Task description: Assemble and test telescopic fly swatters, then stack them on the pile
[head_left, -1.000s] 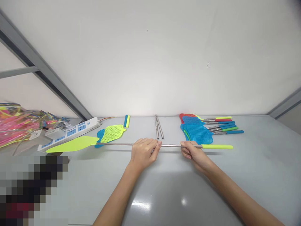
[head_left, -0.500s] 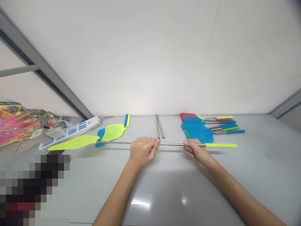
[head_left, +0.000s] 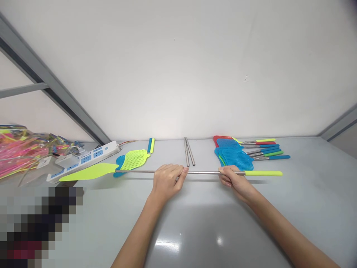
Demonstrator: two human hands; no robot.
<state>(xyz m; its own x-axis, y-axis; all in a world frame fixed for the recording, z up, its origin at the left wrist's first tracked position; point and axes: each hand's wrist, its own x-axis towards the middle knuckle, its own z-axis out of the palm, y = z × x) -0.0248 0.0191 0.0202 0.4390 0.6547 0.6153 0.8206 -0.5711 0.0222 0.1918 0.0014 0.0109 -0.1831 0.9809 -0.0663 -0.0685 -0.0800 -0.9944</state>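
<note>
Both my hands hold an extended telescopic fly swatter [head_left: 206,172] level above the grey table. My left hand [head_left: 169,181] is closed around the thin metal rod near its middle. My right hand [head_left: 233,179] pinches the thicker rod section, just left of the yellow-green grip. At the far left end, the yellow-green swatter head is seen nearly edge-on. Behind it lie a loose yellow-green swatter head [head_left: 135,159] and a blue swatter head [head_left: 119,162]. Two metal rods [head_left: 190,152] lie beyond my left hand. A blue grip sleeve [head_left: 150,144] and a yellow-green one [head_left: 152,145] lie side by side near the wall.
Several fly swatters [head_left: 237,158] with blue, red and green parts are piled at the right rear. A white power strip [head_left: 92,158] with plugs is at the left, beside plastic bags [head_left: 22,149] of colourful items. A white wall [head_left: 178,74] closes off the back.
The view has shifted slightly, so the scene sits a little lower. My left hand appears slightly farther left along the rod; both hands keep their hold on the fly swatter.
</note>
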